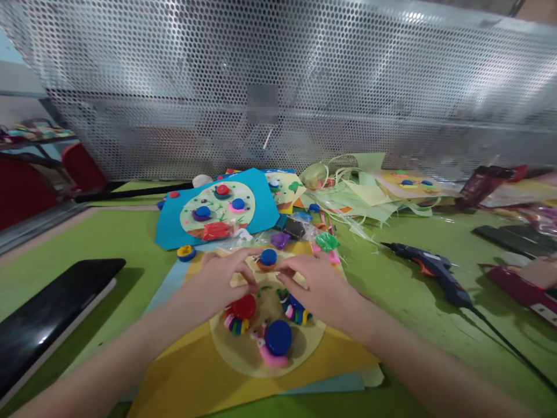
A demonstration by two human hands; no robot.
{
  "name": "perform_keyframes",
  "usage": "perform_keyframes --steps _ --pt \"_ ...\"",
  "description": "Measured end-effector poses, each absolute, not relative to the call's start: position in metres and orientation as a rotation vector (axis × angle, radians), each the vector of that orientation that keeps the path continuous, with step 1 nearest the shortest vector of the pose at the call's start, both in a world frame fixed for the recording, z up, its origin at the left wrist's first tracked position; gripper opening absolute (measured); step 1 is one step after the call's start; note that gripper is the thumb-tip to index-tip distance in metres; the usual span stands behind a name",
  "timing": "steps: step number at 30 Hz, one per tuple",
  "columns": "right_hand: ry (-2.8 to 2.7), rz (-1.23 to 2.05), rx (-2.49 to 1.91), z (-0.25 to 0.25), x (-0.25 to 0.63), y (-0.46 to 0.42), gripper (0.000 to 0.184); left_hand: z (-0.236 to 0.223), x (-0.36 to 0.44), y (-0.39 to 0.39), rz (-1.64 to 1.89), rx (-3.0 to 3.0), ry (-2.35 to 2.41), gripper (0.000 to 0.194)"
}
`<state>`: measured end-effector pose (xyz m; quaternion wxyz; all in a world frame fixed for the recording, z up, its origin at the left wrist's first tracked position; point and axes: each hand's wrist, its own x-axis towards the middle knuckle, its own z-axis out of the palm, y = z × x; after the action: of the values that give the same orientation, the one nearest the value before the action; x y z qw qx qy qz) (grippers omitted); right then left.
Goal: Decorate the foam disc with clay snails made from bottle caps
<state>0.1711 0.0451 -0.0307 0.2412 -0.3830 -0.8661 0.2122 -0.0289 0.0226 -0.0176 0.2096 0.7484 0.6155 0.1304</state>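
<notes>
A person's left hand (pixel 224 276) and right hand (pixel 319 284) flank 1 small blue-capped clay figure (pixel 268 258) atop a cream paper circle (pixel 230 351), fingers bent toward it; how far open, or whether gripping it, cannot be told. Nearby, 1 glue gun (pixel 435 270) lies on the green tabletop (pixel 369 325).

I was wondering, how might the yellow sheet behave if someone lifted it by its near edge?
The yellow sheet would probably bend, as it looks like thin card. The pink snail on its pale circle may weigh the middle down.
</notes>
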Motion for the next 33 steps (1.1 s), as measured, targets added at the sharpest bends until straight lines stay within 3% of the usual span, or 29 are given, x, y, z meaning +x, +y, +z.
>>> perform_keyframes --steps 14,26,33 --pt "-2.525 0.513 -1.007 -0.025 0.166 0.036 0.024 -0.019 -0.031 0.026 0.325 2.036 1.733 0.058" --pt "-2.776 0.316 -0.828 -0.024 0.158 0.024 0.048 -0.018 -0.031 0.027 0.358 2.053 1.713 0.051" --pt "-2.838 0.237 -0.767 -0.031 0.155 0.022 0.044 -0.017 -0.033 0.026 0.303 2.082 1.717 0.053"
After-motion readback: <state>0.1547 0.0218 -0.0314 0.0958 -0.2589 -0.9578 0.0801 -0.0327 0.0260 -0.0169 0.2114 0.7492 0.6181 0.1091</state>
